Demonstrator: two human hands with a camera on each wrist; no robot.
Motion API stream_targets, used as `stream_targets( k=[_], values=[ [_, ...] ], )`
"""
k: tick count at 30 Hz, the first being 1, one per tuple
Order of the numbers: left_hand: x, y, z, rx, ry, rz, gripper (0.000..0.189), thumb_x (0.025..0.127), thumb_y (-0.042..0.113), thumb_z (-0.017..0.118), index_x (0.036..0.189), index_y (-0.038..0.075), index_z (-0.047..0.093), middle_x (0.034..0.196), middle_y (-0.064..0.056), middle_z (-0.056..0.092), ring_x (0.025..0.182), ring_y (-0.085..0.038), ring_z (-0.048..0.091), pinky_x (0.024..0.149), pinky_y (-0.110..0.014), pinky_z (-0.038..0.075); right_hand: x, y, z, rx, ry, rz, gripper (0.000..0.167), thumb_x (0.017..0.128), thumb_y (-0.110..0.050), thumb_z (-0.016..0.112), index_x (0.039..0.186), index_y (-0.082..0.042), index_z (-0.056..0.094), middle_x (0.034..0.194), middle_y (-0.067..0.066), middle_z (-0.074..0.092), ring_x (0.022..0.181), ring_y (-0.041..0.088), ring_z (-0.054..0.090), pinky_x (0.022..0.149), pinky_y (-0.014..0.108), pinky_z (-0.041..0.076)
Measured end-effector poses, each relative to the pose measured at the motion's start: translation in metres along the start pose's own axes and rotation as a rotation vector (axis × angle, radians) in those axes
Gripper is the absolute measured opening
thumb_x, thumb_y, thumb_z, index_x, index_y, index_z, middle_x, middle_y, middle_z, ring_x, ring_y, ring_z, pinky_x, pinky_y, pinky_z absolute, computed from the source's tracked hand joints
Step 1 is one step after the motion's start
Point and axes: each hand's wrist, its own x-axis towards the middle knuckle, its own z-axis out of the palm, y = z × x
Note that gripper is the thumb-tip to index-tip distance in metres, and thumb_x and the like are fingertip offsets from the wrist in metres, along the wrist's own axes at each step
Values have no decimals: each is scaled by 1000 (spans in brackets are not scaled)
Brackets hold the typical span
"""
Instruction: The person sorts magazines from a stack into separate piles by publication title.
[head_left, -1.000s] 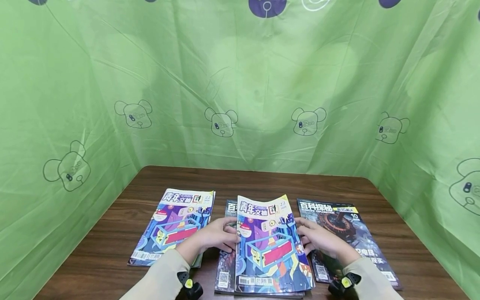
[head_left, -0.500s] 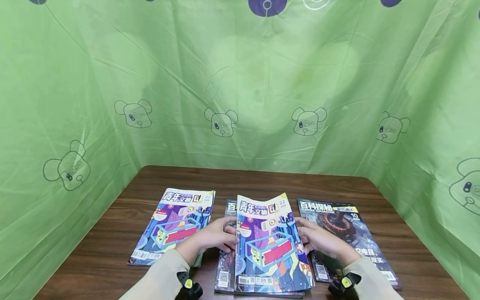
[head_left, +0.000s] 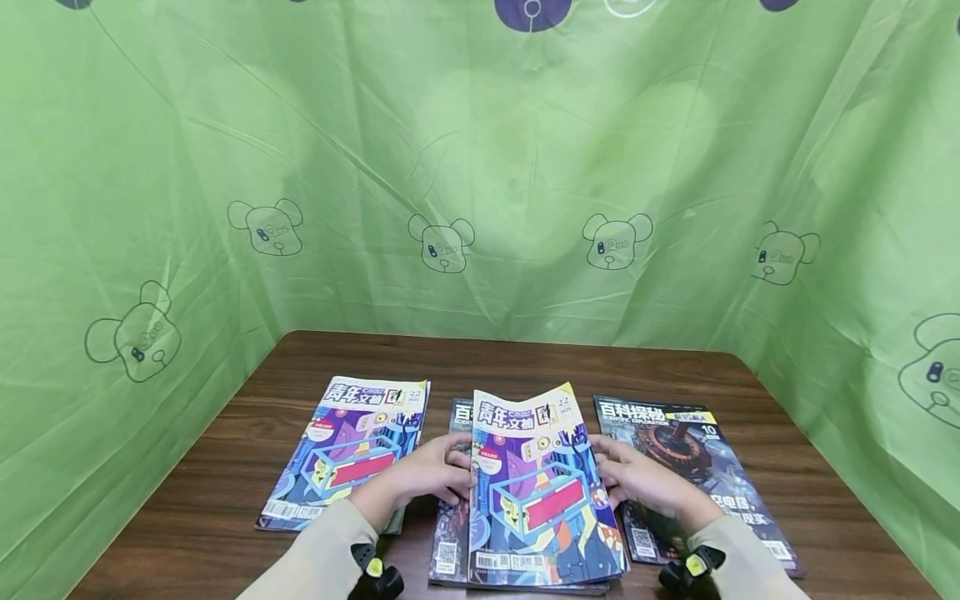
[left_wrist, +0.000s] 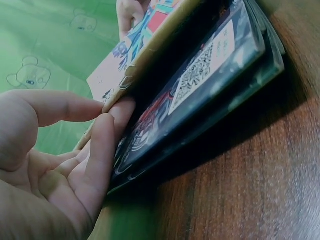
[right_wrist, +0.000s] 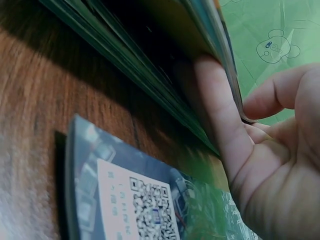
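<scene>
Nearest you, your pale sleeves come in from either side; your left hand pinches the left long edge of the purple magazine, and your right hand pinches its right long edge; so it lies between your hands, about equally near to both, cover up, long axis running away from you, its far edge sagging between the corners; the relation to mind, I judge, is the gap below, since the wrist views show the gripped edges held apart from the dark stack underneath, which peeks out on the left; you cannot tell whether the near end touches it; on your left lies a matching magazine, on your right a gear-covered magazine, each partly hidden by your arms; a low sideways swing would likely meet one of them; beyond are the brown table and the green curtain
</scene>
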Motion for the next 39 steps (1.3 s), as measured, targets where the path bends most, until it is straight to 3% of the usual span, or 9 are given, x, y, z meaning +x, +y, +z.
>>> stream_targets(
  k=[18,27,39],
  values=[
    [-4,3,-5,-58,15,12,79,86,0,69,153,-3,28,109,-13,64,75,-21,68,62,-35,60,1,-3,4,-2,7,-18,61,105,-10,40,151,15,8,117,20,64,91,27,66,66,33,58],
    [-7,4,-13,-46,16,27,78,87,2,69,153,-2,28,108,-13,64,76,-22,67,63,-36,60,9,-1,10,20,0,-42,57,104,-7,40,151,12,14,118,22,63,91,28,67,65,33,59],
    [-15,5,-26,-4,76,1,77,86,4,69,153,1,31,117,-16,57,81,-24,65,66,-37,60,19,-4,21,35,5,-32,65,104,-8,43,154,11,6,120,21,61,92,27,66,67,32,58]
  ],
)
